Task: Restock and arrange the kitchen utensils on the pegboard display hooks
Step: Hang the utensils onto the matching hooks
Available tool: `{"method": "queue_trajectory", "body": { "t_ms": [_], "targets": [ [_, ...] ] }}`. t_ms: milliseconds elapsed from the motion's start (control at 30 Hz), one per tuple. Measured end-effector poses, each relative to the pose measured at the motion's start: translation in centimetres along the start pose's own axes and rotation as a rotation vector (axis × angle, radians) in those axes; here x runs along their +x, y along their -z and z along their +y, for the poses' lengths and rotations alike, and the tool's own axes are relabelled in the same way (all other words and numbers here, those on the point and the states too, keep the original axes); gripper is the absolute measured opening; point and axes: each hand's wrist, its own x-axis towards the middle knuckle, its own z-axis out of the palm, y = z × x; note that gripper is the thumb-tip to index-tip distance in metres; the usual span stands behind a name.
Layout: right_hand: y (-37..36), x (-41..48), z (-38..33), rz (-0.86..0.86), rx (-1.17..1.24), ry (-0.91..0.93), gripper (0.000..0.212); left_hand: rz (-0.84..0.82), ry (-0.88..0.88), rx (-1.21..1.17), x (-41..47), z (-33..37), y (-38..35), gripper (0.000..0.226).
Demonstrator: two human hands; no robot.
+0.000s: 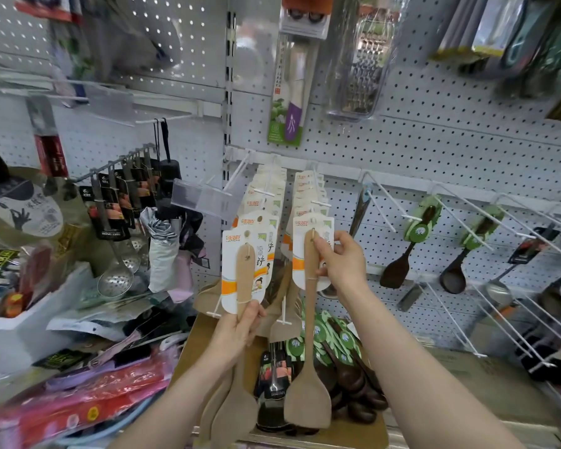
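Wooden spatula [308, 404] in right hand [341, 259], left hand [239, 330] half-covering second spatula [245, 276]

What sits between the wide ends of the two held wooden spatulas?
In the head view, carded steel utensils lying in the cardboard box fill the gap between the left spatula and the right spatula.

pale wall panels [434, 140] dotted with small holes, split by a slotted metal post [229, 76]; even, soft light.
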Motion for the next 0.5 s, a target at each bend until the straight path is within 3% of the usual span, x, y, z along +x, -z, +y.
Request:
{"method": "queue_trajectory", "body": {
  "t_ms": [300, 500],
  "targets": [
    [-1.4, 3.2, 0.6, 0.011, 0.055, -0.029, 0.016, -0.026, -0.079, 0.114, 1.0, -0.5, 0.1, 0.033],
    [-1.8, 1.9, 1.6, 0.213, -0.108, -0.046, 0.034, -0.07, -0.053, 0.122, 0.9, -1.1, -0.4, 0.039]
  ]
}}
